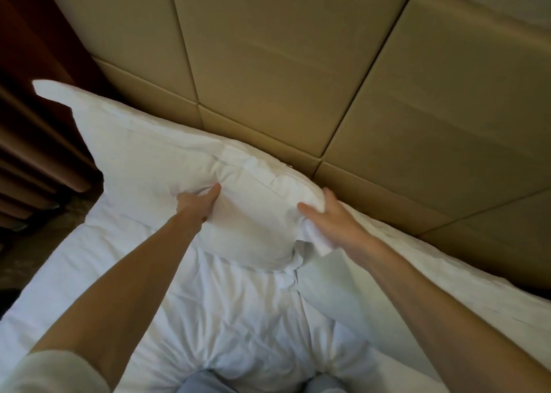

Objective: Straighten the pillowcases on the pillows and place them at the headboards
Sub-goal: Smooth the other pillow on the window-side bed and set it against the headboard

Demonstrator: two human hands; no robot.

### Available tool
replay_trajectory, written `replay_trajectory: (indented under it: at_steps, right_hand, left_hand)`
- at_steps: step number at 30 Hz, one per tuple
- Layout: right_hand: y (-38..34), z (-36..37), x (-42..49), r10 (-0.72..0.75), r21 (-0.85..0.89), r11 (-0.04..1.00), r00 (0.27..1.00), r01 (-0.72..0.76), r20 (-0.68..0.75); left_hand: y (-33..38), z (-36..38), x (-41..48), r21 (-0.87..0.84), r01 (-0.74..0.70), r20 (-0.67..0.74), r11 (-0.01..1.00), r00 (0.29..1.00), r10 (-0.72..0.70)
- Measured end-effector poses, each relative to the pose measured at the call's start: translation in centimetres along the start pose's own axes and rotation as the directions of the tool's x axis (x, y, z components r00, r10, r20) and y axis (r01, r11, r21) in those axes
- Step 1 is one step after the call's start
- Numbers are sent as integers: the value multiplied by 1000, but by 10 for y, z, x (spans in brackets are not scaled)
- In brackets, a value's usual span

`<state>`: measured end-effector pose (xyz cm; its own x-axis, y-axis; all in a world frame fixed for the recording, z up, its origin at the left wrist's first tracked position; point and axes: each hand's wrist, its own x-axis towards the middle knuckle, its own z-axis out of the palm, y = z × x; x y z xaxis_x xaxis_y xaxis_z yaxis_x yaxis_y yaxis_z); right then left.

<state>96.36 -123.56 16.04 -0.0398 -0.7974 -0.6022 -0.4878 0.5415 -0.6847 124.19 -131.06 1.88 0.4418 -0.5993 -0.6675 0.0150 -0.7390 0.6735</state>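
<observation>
White cotton covers nearly everything here: a pillow (167, 166) in its pillowcase lies on the bed (238, 318), its far long edge against the tan padded headboard (298, 64), one flap corner sticking out at the left toward a brown curtain (32, 142). The left hand (198, 200) has its grip closed on a fold of the pillowcase along the pillow's near edge, thumb on top and fingers tucked underneath. The right hand (331, 222) grips the pillow's right end, thumb pressed into the top, the other fingers wrapped round the bunched loose fabric at that corner. Both bare forearms reach out over the rumpled sheet. Pale sleeve (50, 371) shows at the lower left.
</observation>
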Motion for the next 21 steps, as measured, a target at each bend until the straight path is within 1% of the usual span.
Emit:
replay_trajectory:
  at_steps: [2,4,6,8,9,11,13,14,15,16,17,18,19,20,21]
  right_hand:
    - [-1,27,-15,-81,-96,991,992,90,96]
    - [-6,53,-32,-101,-204,971,987,125,125]
    - [-8,71,-44,-100,-257,959,991,119,88]
    - [-7,79,-48,-119,-257,959,993,120,19]
    - [-5,80,-47,-130,-244,962,991,123,-15]
    - [-5,78,-45,-130,-224,968,989,111,-68]
    - [-4,75,-42,-124,-229,968,988,100,-93]
    - [-3,73,-41,-132,-231,967,986,105,-102]
    - [-2,71,-40,-152,-234,964,982,123,-111]
    - [0,69,-40,-180,-237,960,976,147,-124]
    - [3,65,-41,-203,-239,957,969,166,-141]
    - [6,60,-44,-222,-243,953,961,179,-166]
    - [10,53,-47,-242,-248,950,949,189,-200]
    - [16,45,-49,-260,-252,947,937,200,-235]
    - [22,36,-50,-285,-255,942,922,219,-262]
  left_hand:
    - [6,2,1,3,-34,20,999,999,34]
    - [8,5,0,-1,-42,43,999,998,42]
    - [6,3,-5,19,-58,59,998,997,57]
    - [2,-5,-15,60,-87,75,994,994,82]
    - [0,-10,-19,118,-118,68,986,992,111]
    - [-1,-19,-32,315,-206,-2,926,976,218]
    - [5,-20,-50,457,-321,-59,829,919,389]
    - [9,-17,-60,487,-409,-41,772,872,488]
    - [13,-12,-70,500,-509,4,700,810,586]
    - [18,-5,-83,501,-606,57,618,736,675]
    - [21,3,-92,501,-703,127,505,636,761]
    - [26,10,-104,503,-794,216,341,498,840]
    - [30,18,-112,489,-860,329,149,340,881]
    - [34,25,-122,447,-893,462,-43,189,866]
    - [37,32,-130,374,-902,597,-215,56,800]
